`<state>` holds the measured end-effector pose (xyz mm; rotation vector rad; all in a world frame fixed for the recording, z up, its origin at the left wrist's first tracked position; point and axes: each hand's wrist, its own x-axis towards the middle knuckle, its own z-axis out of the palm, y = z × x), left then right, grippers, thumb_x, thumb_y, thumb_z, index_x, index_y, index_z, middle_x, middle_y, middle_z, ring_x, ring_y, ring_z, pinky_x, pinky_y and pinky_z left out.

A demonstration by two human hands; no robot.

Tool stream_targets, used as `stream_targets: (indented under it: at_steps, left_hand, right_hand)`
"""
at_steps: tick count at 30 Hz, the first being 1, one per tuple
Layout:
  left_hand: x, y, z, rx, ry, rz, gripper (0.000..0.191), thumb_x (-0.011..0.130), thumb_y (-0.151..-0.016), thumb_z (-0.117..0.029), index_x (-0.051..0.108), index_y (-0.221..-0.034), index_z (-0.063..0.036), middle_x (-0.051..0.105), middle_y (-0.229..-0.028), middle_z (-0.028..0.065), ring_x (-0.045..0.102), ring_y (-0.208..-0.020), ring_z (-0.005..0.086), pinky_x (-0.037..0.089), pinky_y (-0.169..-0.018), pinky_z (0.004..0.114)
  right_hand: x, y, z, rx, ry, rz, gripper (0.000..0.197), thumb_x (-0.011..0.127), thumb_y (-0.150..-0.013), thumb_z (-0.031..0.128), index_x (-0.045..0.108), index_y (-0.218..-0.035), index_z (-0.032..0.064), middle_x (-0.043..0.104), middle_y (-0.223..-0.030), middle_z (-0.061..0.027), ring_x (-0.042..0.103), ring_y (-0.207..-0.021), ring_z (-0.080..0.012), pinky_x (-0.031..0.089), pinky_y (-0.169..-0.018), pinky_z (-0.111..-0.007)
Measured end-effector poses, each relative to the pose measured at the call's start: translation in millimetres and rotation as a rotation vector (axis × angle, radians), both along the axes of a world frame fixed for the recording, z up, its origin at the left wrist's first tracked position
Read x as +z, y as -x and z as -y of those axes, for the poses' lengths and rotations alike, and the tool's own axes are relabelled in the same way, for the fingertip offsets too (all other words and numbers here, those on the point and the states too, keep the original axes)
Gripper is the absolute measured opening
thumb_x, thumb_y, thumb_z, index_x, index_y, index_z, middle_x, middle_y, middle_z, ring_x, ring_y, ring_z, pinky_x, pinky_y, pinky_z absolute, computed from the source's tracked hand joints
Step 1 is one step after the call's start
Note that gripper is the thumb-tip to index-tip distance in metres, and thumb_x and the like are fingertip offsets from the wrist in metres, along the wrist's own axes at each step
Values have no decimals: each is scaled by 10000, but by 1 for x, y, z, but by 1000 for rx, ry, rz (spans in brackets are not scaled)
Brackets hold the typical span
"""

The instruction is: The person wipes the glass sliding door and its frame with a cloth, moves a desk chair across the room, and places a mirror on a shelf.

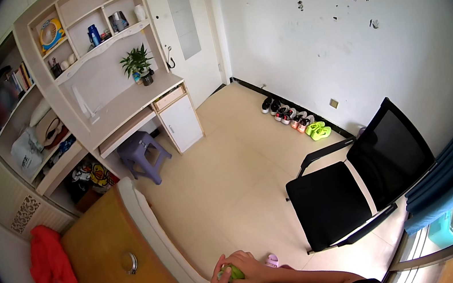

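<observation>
Close to my body, my left hand (219, 282) and my right hand (247, 267) are wrapped around a small green object (237, 273). Fingers cover much of it, so I cannot tell exactly what it is. Below the hands, part of my dark red clothing shows. A pink slipper (272, 260) is on the floor just beyond my right wrist. To the left lies a bed with a brown mat (106, 241), and a round metallic item (130, 263) rests on it.
A black mesh chair (331, 205) stands at the right, near a window with a blue curtain (450, 158). Several pairs of shoes (292, 117) line the wall. A purple plastic stool (141, 153) is under the desk (130, 103). Red cloth (50, 266) lies on the bed's far side.
</observation>
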<state>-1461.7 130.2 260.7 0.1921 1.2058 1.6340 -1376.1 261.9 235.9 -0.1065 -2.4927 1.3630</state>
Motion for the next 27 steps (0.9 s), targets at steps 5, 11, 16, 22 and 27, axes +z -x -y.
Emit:
stream_targets:
  at_steps: [5, 11, 16, 22, 27]
  left_hand:
    - [-18, 29, -44, -43, 85, -152, 579, 512, -894, -85, 271, -1420, -74, 440, -1274, 148, 513, -1120, 241, 468, -904, 353]
    - [-30, 40, -72, -181, 126, -28, 453, 473, -845, -19, 427, -1295, -43, 530, -1127, 145, 567, -971, 212, 499, -820, 327]
    - [-42, 47, -93, -362, 238, -106, 324, 498, -779, -20, 556, -1097, -23, 586, -949, 123, 594, -843, 208, 521, -727, 331]
    - [-39, 35, -129, -395, 257, -101, 274, 509, -762, -2, 566, -1030, -15, 590, -917, 98, 587, -778, 186, 510, -710, 307]
    - [-46, 8, -173, -469, 211, -368, 165, 584, -773, -61, 602, -930, -15, 600, -835, 64, 557, -748, 148, 462, -665, 282]
  right_hand:
    - [8, 10, -42, -62, 2, 65, 707, 694, -749, 361, 389, -1326, 87, 437, -1243, -162, 406, -1179, -316, 307, -966, -431]
    - [15, -17, -56, -312, 50, 171, 730, 685, -770, 380, 365, -1355, 83, 403, -1314, -189, 385, -1220, -346, 305, -1005, -458]
    - [-32, -82, -45, -885, 90, 241, 478, 676, -808, 249, 531, -1208, 33, 583, -1112, -169, 569, -1039, -294, 454, -894, -374]
    - [-98, -175, -50, -1641, 527, 105, 348, 631, -825, 133, 567, -1137, -5, 652, -1003, -131, 626, -933, -218, 494, -828, -332]
    - [-141, -231, -71, -2002, 641, 55, 331, 618, -797, 93, 586, -1109, -12, 656, -955, -122, 624, -884, -200, 494, -799, -303]
